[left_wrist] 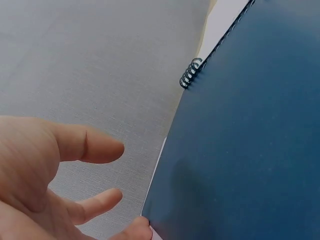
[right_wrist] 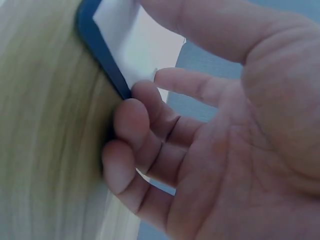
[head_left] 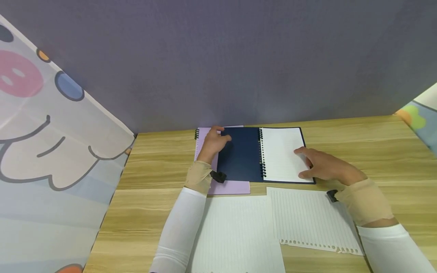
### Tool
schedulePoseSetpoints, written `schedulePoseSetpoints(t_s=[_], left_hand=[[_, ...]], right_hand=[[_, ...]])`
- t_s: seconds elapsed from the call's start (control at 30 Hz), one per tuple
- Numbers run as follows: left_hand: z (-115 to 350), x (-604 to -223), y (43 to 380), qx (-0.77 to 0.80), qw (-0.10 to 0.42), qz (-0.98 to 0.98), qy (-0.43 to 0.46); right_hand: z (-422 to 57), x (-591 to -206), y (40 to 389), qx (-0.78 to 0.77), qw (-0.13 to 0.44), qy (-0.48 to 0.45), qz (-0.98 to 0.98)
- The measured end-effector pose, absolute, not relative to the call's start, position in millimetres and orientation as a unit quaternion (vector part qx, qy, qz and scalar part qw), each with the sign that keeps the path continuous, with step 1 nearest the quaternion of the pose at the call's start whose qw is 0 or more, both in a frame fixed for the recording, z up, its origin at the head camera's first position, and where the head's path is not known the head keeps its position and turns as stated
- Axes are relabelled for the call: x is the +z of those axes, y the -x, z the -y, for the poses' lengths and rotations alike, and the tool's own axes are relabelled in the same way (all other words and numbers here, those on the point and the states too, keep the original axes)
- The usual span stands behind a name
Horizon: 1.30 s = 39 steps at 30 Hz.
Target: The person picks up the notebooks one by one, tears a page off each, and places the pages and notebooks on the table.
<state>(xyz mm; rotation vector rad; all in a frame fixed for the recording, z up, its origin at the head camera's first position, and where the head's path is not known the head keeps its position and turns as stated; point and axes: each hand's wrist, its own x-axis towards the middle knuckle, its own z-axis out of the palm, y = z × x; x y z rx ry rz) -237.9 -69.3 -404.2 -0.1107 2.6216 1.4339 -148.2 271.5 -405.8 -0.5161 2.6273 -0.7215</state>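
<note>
A spiral notebook lies open flat, its dark blue cover (head_left: 240,157) folded to the left and its white lined page (head_left: 281,153) on the right, joined by black coils (head_left: 262,167). My left hand (head_left: 212,145) is at the cover's upper left corner, thumb and fingers spread apart; in the left wrist view a fingertip (left_wrist: 140,227) touches that corner. Over the right edge is my right hand (head_left: 322,163), with index finger and thumb apart over the page. In the right wrist view its other fingers (right_wrist: 132,120) bend loosely beside the dark cover edge (right_wrist: 102,50).
Partly under the blue cover lies a purple spiral notebook (head_left: 232,188). Nearer me, one loose lined sheet (head_left: 239,231) and another with a torn perforated edge (head_left: 314,220) overlap on the wooden table (head_left: 150,189). A grey panel (head_left: 239,64) stands behind; a cartoon-print cloth (head_left: 68,159) hangs left.
</note>
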Motion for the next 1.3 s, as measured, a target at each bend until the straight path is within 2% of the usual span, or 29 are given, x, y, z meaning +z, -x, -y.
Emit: schedulePoseSetpoints(t_s=[0.13, 0.23, 0.33, 0.5, 0.6, 0.77, 1.3], left_hand=[[68.8, -404.0, 237.7, 0.468, 0.077, -0.879, 0.035], [67.9, -402.6, 237.0, 0.456, 0.075, -0.886, 0.033], [67.3, -401.5, 236.9, 0.447, 0.072, -0.891, 0.033], [66.6, -401.6, 237.1, 0.444, 0.073, -0.892, 0.034], [65.5, -401.3, 236.5, 0.452, 0.076, -0.888, 0.034], [64.6, -399.4, 235.4, 0.458, 0.077, -0.885, 0.029], [63.3, -398.5, 236.1, 0.437, 0.070, -0.896, 0.035]], right_hand=[[-270.6, -403.4, 147.5, -0.245, 0.184, 0.177, -0.935], [-264.0, -400.5, 146.5, -0.235, 0.164, 0.181, -0.941], [-247.2, -398.1, 143.2, -0.234, 0.115, 0.204, -0.944], [-204.9, -401.9, 132.2, -0.229, 0.004, 0.283, -0.931], [-183.9, -408.3, 126.1, -0.197, -0.039, 0.323, -0.925], [-167.8, -415.8, 118.7, -0.144, -0.036, 0.318, -0.937], [-166.0, -415.6, 124.0, -0.082, -0.058, 0.316, -0.943]])
